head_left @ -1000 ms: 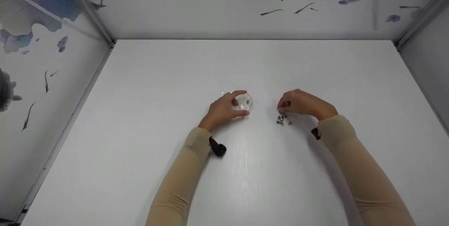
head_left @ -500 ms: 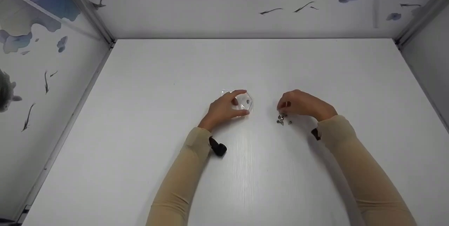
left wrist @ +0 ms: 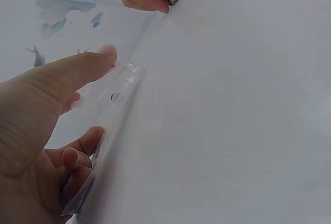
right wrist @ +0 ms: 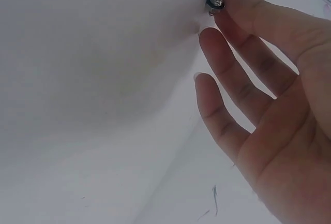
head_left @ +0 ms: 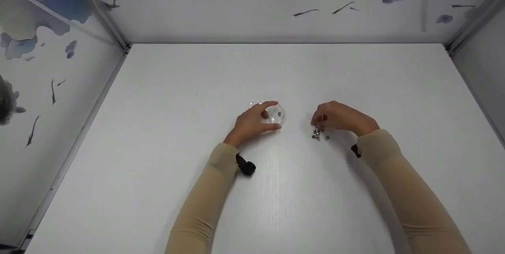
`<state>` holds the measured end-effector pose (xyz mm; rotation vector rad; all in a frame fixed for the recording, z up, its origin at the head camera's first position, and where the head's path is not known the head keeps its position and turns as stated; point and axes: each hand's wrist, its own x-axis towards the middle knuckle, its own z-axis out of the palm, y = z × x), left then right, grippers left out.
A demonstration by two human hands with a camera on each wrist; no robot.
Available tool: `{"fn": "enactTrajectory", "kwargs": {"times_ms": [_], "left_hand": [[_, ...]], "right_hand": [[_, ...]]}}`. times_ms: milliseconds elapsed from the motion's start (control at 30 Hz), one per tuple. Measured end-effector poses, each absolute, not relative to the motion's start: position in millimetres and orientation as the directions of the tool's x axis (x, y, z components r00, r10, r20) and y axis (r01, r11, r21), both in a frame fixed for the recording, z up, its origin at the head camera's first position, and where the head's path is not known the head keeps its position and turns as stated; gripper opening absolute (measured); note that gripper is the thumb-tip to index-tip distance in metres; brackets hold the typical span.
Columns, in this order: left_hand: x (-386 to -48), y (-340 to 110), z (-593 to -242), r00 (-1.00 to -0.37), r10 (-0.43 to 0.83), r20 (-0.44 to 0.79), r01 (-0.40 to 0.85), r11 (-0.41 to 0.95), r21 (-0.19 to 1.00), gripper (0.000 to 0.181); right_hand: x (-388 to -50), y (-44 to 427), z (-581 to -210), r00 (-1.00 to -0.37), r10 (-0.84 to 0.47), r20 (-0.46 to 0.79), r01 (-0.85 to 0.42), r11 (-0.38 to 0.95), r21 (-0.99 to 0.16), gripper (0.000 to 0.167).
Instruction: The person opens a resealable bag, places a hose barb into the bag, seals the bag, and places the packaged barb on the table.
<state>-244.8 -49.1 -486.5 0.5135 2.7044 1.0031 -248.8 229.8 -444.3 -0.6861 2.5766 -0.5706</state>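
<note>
My left hand (head_left: 254, 120) holds a clear, hexagonal plastic container (head_left: 281, 112) on the table, thumb on the near side and index finger on the far side. One small metal piece (head_left: 279, 114) shows in it. In the left wrist view the thin, shiny plastic (left wrist: 116, 94) lies between thumb and fingers. To the right, my right hand (head_left: 341, 118) bends down at a little pile of silver metal pieces (head_left: 316, 134). Its thumb and index fingertip pinch at a small metal piece with a dark ring (right wrist: 215, 3); the other fingers stay loosely spread.
A white table (head_left: 221, 72) lies under both hands. Decorated panels (head_left: 221, 17) stand along its back and sides. A black wrist camera (head_left: 246, 167) hangs by the left sleeve. One metal piece (head_left: 326, 138) sits slightly apart, right of the pile.
The right fingertips have shifted very slightly over the pile's far side, covering more of it than a second ago. The left hand and the clear container have stayed in place.
</note>
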Motion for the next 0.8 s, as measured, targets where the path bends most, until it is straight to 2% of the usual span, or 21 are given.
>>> {"fn": "enactTrajectory", "kwargs": {"times_ms": [367,800], "left_hand": [[-243.1,-50.4,-488.3,-0.919,0.388,-0.072,0.236,0.686,0.688,0.07],[-244.2,-49.6,-488.5,-0.922,0.381,-0.07,0.237,0.698,0.676,0.07]], "right_hand": [[-248.2,232.2,-445.2,-0.781,-0.583,-0.224,-0.418,0.754,-0.506,0.013],[-248.4,230.8,-447.4,-0.79,-0.572,-0.223,-0.421,0.769,-0.481,0.011]]}}
